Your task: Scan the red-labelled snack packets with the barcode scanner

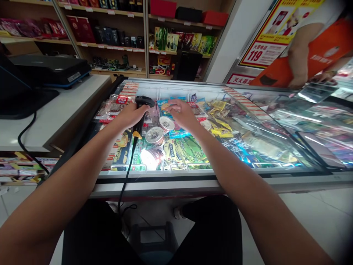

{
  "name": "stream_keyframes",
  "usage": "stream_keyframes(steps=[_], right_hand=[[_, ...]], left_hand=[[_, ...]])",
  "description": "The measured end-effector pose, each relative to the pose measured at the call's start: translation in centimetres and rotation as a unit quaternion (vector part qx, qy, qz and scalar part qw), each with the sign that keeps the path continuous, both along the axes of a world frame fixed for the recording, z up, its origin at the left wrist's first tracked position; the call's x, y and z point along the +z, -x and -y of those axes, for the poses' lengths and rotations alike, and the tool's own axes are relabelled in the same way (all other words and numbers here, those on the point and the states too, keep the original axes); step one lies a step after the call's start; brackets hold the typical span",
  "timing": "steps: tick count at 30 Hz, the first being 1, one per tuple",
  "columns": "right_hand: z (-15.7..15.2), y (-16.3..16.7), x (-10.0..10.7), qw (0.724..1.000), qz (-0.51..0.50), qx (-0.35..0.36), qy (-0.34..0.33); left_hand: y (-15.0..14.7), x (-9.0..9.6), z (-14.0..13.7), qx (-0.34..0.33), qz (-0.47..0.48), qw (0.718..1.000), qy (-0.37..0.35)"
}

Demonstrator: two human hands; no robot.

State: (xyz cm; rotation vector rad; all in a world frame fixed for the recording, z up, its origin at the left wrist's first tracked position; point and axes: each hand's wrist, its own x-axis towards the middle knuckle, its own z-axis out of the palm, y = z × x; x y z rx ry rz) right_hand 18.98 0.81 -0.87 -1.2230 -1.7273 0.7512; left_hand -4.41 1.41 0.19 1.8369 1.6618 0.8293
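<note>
Grips a black handheld scanner (141, 121) in the left hand (133, 113), with the thumb laid across the upper handle and the other fingers mostly hidden from sight. Holds it above the left part of a display freezer (160, 187), with a black cable (127, 176) hanging from the yellow handle end over the front edge. Bends the fingers of the right hand (179, 112) just right of the scanner, with a narrow gap beside the thumb, above blue packets (179, 133). Impossible to make out any touch or any small thing held there. Has white-lidded tubs (154, 135) between and below the hands, green packets (191, 149) nearer the front edge, and a white tabletop (79, 105) at the left.
</note>
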Motion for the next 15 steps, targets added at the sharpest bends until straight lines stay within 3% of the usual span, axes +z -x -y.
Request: stream_keyframes(steps=[2, 5, 11, 15], right_hand=[[0.4, 1.1, -0.3, 0.988, -0.091, 0.025, 0.125], [0.6, 2.0, -0.5, 0.941, -0.218, 0.033, 0.258], [0.7, 2.1, 0.1, 0.844, -0.379, 0.094, 0.368], [0.9, 2.6, 0.5, 0.814, -0.411, 0.091, 0.4]], left_hand=[[0.1, -0.1, -0.1, -0.006, -0.016, 1.0, 0.019], [0.1, 0.0, -0.2, -0.015, -0.025, 0.999, 0.03], [0.2, 0.4, -0.3, -0.03, -0.049, 0.997, 0.047], [-0.1, 0.5, 0.1, -0.04, -0.072, 0.995, 0.056]])
